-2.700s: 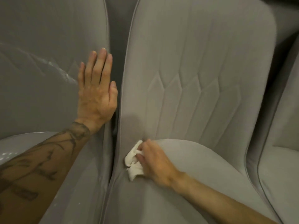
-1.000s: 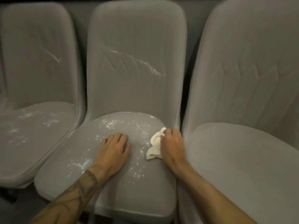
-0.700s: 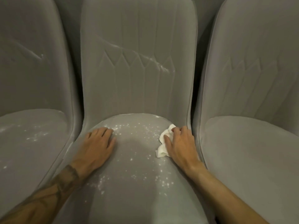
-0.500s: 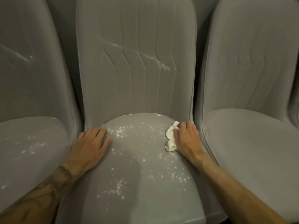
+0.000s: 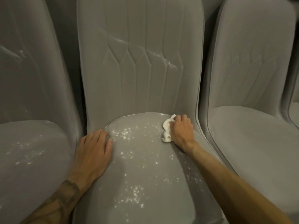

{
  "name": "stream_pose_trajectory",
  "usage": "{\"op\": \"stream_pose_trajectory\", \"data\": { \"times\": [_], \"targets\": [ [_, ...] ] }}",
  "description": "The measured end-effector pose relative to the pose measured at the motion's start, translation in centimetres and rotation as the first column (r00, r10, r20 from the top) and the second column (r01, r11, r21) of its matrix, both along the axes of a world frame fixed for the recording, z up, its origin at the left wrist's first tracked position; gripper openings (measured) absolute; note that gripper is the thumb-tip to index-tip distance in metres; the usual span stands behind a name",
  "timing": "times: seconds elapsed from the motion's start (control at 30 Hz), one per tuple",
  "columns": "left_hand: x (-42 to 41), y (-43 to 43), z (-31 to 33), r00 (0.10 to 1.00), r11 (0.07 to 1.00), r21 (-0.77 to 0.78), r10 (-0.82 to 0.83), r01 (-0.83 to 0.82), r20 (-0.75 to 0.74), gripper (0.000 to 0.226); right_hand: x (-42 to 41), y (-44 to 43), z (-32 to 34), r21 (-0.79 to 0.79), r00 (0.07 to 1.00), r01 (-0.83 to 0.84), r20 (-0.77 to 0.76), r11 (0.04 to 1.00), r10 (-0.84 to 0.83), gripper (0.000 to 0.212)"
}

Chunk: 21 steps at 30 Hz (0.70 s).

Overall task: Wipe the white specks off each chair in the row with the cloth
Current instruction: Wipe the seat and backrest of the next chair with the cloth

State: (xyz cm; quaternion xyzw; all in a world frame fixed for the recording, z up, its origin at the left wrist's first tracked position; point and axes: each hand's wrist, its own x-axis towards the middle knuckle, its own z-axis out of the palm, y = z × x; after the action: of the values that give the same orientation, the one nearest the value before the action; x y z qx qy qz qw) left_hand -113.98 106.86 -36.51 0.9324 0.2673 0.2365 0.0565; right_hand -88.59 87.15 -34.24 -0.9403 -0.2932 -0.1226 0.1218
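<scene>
White cloth [image 5: 167,129] was bunched at the far right of the middle chair [image 5: 145,78] seat, gripped by my right hand [image 5: 181,131], with my left hand [image 5: 95,151] spread flat at its left edge; firm overlapping sweeps nearward seemed best for the specks [image 5: 127,135].
</scene>
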Motion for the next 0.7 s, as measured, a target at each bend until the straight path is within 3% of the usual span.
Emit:
{"op": "stream_pose_trajectory", "data": {
  "times": [0.07, 0.17, 0.23, 0.4, 0.57, 0.7],
  "targets": [
    [0.1, 0.2, -0.1, 1.000, 1.000, 0.004, -0.003, 0.003, -0.002, 0.037, -0.7, 1.2, 0.1, 0.001, 0.993, -0.119, 0.000, 0.993, 0.119, 0.033],
    [-0.2, 0.3, -0.3, 1.000, 1.000, 0.011, -0.008, 0.008, 0.013, 0.036, -1.1, 0.0, 0.2, -0.032, 0.944, -0.328, -0.028, 0.944, 0.327, 0.027],
    [-0.1, 0.2, -0.3, 1.000, 1.000, 0.008, -0.010, 0.010, 0.007, 0.038, 0.2, -1.5, 0.5, -0.040, 0.951, -0.307, -0.036, 0.951, 0.306, 0.029],
    [0.1, 0.0, -0.2, 1.000, 1.000, 0.012, 0.005, -0.005, -0.010, 0.039, 1.4, 0.5, 0.5, -0.038, 0.999, -0.049, 0.008, 0.998, 0.049, 0.027],
    [-0.1, 0.1, -0.1, 1.000, 1.000, 0.015, -0.006, 0.006, -0.003, 0.039, -4.8, 3.6, -0.4, 0.065, 0.939, -0.342, -0.003, 0.937, 0.343, 0.042],
    [0.0, -0.1, -0.1, 1.000, 1.000, 0.011, -0.003, 0.003, -0.004, 0.040, -1.0, 0.1, -0.1, 0.004, 0.934, -0.356, -0.022, 0.935, 0.356, 0.030]
  ]
}}
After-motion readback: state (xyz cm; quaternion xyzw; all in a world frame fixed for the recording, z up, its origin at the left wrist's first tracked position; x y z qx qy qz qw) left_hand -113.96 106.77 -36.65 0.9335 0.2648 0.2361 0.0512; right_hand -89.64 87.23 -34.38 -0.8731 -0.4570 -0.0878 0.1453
